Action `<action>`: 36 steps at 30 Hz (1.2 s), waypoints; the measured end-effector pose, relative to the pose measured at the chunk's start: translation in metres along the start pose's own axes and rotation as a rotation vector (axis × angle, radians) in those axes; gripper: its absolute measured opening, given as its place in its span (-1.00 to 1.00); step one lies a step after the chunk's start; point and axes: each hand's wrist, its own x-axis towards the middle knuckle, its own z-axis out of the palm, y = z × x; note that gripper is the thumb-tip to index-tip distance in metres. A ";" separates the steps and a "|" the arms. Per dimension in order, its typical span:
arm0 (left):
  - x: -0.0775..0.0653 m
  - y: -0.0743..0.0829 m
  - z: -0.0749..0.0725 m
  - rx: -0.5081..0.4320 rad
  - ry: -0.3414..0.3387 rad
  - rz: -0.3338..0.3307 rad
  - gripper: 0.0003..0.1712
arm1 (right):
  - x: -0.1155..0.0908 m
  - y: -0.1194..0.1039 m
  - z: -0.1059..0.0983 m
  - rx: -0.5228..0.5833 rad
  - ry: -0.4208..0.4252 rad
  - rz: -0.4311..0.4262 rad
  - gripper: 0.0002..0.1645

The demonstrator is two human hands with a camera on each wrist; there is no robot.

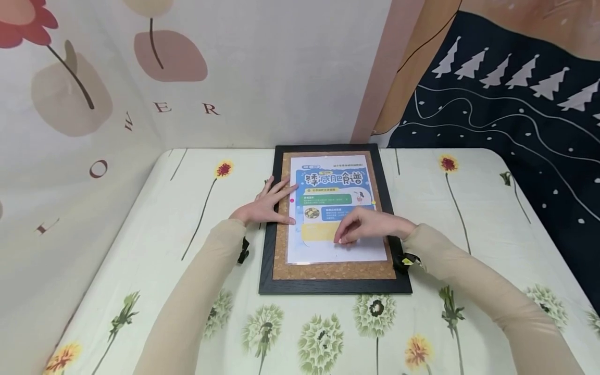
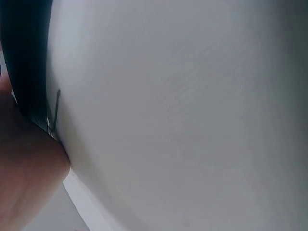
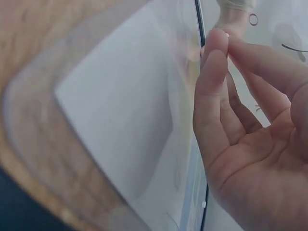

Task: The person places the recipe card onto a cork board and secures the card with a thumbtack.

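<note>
A laminated printed sheet [image 1: 309,251] lies on a cork board [image 1: 335,271] with a black frame [image 1: 335,286]. My left hand [image 1: 264,204] rests on the board's left side, fingers spread, fingertips on the sheet's left edge; the left wrist view shows only part of that hand [image 2: 33,178]. Over the lower right of the sheet, my right hand [image 1: 363,225] pinches a small white push pin [image 3: 227,35] between thumb and index finger, most of it hidden. A pink push pin [image 1: 291,200] sits at the sheet's left edge, a yellow one [image 1: 373,202] at its right edge.
The board lies on a table with a flower-print cloth [image 1: 323,338]. Behind it hangs a pale printed curtain [image 1: 281,67]. A dark cloth with white trees [image 1: 506,109] hangs at the right. Each wrist wears a dark strap.
</note>
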 end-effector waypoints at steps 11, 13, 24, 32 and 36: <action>0.001 -0.004 0.000 -0.004 0.001 -0.004 0.16 | 0.008 0.002 0.010 0.033 -0.061 0.038 -0.92; 0.001 -0.004 0.001 -0.003 -0.002 -0.007 0.16 | 0.010 0.002 0.012 0.013 -0.063 0.046 -0.93; 0.001 -0.001 -0.001 -0.001 -0.006 -0.014 0.16 | 0.015 -0.004 0.016 -0.017 -0.055 0.116 -0.93; 0.001 0.000 0.000 0.008 0.001 -0.017 0.15 | 0.017 -0.006 0.019 -0.053 -0.052 0.127 -0.91; 0.001 -0.001 0.000 0.005 0.001 -0.019 0.15 | 0.018 -0.007 0.020 -0.065 -0.049 0.146 -0.92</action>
